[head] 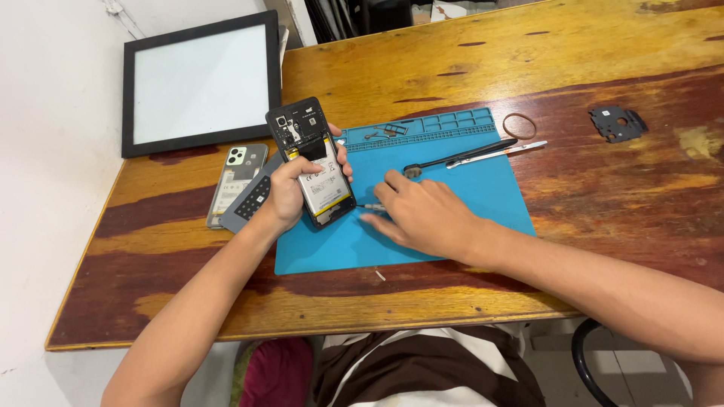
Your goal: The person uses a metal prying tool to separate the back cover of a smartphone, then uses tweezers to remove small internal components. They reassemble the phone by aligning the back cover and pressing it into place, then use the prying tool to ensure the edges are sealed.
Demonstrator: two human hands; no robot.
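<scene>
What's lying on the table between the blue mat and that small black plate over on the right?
In the head view, a rubber band lies on the wood between the blue mat and the small black plate. Two thin tools' tips poke off the mat there too.

Worn wooden table (467, 68), varnish yellow with dark reddish patches, fills most of the view. White wall (45, 113) to the table's left. Black picture frame (202, 81) lies at its far left corner. Pale floor (30, 377) below the table's near-left corner. Light even.

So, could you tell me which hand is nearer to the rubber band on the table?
Right. The right hand rests on the blue mat, below-left of the rubber band; the left hand holds the opened phone farther left.
</scene>
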